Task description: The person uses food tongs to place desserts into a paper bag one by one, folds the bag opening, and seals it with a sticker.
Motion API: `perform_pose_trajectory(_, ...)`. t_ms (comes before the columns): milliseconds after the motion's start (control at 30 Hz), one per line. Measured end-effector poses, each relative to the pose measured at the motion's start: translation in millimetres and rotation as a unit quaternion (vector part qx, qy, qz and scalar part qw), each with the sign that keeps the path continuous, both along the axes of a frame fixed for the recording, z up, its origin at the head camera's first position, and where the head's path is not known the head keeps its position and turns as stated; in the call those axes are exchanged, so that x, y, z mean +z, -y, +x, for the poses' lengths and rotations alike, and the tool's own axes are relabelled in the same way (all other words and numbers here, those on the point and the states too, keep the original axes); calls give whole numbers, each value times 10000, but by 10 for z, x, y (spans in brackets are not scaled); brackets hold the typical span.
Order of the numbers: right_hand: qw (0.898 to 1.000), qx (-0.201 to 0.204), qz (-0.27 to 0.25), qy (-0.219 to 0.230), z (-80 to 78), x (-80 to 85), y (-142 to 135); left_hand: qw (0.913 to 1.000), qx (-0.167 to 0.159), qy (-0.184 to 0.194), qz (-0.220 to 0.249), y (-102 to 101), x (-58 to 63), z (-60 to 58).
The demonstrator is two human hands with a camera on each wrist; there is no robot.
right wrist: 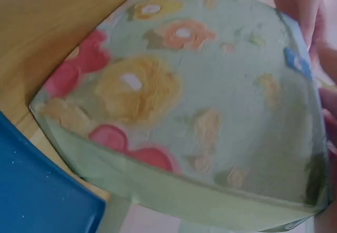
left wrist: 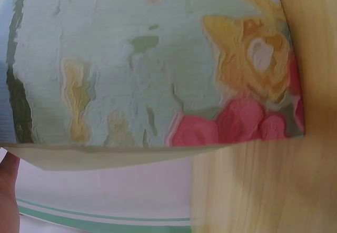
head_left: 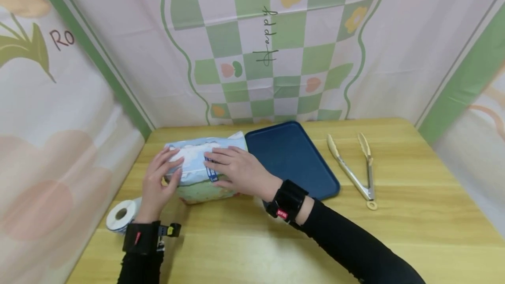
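Note:
A tissue pack (head_left: 197, 192), plastic-wrapped with a pale blue top and green flowered sides, stands at the left of the table. My left hand (head_left: 155, 183) rests over its left end, fingers spread on the top and thumb near the front edge. Across the right part of the top lies my right hand (head_left: 240, 168), its fingers nearly straight beside a dark blue label (head_left: 211, 171). The flowered side (left wrist: 142, 75) fills much of the left wrist view. In the right wrist view, fingers (right wrist: 327, 109) show at the edge of the flowered pack (right wrist: 226, 75).
Right of the pack lies a dark blue tray (head_left: 289, 157), partly behind my right wrist. Metal tongs (head_left: 355, 179) with pale tips lie spread farther right. A white roll (head_left: 120, 217) sits by my left wrist. A patterned curtain (head_left: 268, 56) hangs along the table's back edge.

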State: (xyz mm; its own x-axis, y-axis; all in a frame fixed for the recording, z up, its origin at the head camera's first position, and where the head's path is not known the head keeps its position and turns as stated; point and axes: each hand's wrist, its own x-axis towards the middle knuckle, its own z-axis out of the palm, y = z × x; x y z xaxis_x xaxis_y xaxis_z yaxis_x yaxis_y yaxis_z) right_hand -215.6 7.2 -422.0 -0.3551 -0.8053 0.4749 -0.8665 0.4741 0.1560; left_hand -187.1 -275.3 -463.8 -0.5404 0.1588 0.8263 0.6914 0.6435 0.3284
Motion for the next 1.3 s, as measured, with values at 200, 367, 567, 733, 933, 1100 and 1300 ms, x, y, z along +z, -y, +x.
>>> perform_pose_trajectory(200, 9951, -919, 4, 377, 41, -47, -82, 9998, 109, 115, -134, 56, 9, -52)
perform_pose_trajectory(367, 9777, -1484, -619, 1350, 73, -124, -360, 9974, 444, 388, -402, 127, 23, -93)
perform_pose_trajectory(567, 9169, -2392, -448, 3163, 221, -319, -882, 9912, 759, 823, -701, 176, 56, -218)
perform_pose_trajectory(733, 8894, -2765, -165, 3636, 378, -526, -1292, 9886, 903, 993, -687, 198, 77, -385)
perform_pose_trajectory(933, 8760, -3041, -587, 3697, 515, -618, -1669, 9816, 1317, 1161, -753, 258, 81, -638)
perform_pose_trajectory(1100, 8681, -3120, -931, 3747, 645, -642, -1889, 9683, 1878, 1295, -1016, 283, 46, -752)
perform_pose_trajectory(1300, 8712, -3278, -1298, 3415, 670, -763, -2108, 9308, 2824, 2021, -1141, -2, -8, -576)
